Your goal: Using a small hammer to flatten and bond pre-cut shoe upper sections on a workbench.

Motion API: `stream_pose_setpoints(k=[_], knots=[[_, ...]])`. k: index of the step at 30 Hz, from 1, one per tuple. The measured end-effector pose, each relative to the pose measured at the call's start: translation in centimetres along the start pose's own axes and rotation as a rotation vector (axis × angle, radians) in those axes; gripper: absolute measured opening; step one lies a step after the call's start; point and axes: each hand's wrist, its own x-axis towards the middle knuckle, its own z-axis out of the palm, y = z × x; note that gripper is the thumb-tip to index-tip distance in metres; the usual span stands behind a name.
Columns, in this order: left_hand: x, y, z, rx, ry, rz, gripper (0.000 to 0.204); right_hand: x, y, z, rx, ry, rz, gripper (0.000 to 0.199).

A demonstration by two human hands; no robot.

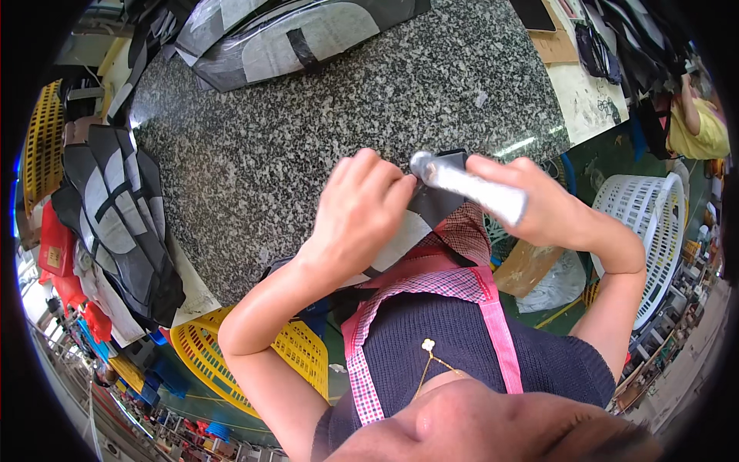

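Observation:
My right hand (539, 202) is closed around a silver hammer (469, 183), smeared by motion. Its rounded metal end lies just right of my left fingertips, over a dark sheet piece (440, 199) at the near edge of the granite slab (254, 169). My left hand (360, 206) is closed, thumb and fingers pressed together at the edge of that piece. A pale grey patch on it shows below the left hand, and the rest hangs toward my pink checked apron (454, 269). What the left fingertips pinch is hidden.
Dark and grey cut pieces (308, 50) lie at the slab's far edge. Another stack (123, 215) sits at the left. Yellow baskets (300, 358) stand below left, and a white basket (654, 204) at the right. A person in yellow (699, 131) is at far right.

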Motion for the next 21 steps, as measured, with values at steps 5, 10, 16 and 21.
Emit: stream_pose_setpoints(k=[5,10,16,21], knots=[[-0.9,0.1,-0.5,-0.296,-0.047,-0.324,0.025,0.9,0.2,-0.5,0.003,0.015,-0.006,0.017],[-0.7,1.5,-0.4,0.02,0.004,-0.142,0.014,0.1,0.1,0.2,0.019,0.133,-0.18,0.017],[-1.5,0.7,-1.1,-0.292,-0.013,-0.424,0.011,0.6,0.6,0.3,-0.069,-0.005,-0.074,0.017],[-2.6,2.6,-0.4,-0.007,0.011,-0.164,0.031,-0.1,-1.3,0.3,0.034,0.123,-0.185,0.017]])
